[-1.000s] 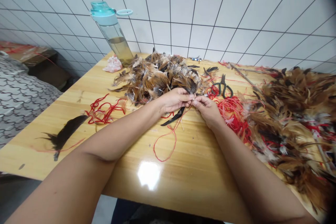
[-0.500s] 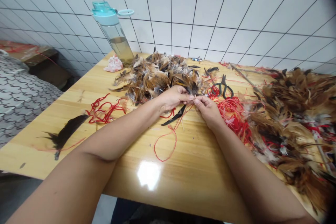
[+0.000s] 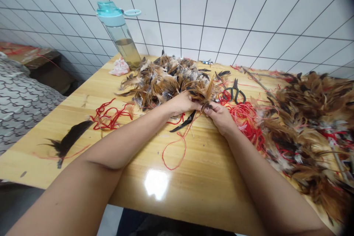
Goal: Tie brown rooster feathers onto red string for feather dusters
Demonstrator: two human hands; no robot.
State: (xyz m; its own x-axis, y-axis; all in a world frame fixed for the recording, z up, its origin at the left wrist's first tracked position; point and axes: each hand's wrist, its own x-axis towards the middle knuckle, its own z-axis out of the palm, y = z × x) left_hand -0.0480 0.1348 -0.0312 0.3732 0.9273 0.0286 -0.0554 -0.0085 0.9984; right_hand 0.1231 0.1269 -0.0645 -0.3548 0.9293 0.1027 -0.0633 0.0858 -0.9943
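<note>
Brown feathers (image 3: 207, 94) fan out between my two hands, in front of a large feather pile (image 3: 166, 77). My left hand (image 3: 185, 103) is closed on their left side, its fingertips partly hidden by them. My right hand (image 3: 219, 116) pinches the feathers from the right, thumb and fingers together. A thin red string (image 3: 179, 164) hangs from beneath the hands and lies in a loop on the table. A dark feather (image 3: 184, 122) lies below my left hand. Just right of my right hand is a tangle of red string (image 3: 245, 118).
Black-handled scissors (image 3: 235, 92) lie behind the red tangle. Feather bundles (image 3: 312, 118) cover the table's right side. A water bottle (image 3: 124, 44) and a crumpled wrapper (image 3: 119, 67) stand back left. Red strands (image 3: 110, 116) and a black feather (image 3: 73, 136) lie left. A tiled wall (image 3: 193, 7) borders the back.
The brown feathers now stand up and spread over my fingers, where before my fingertips met in plain sight. My right hand has turned slightly; the arms have hardly moved.
</note>
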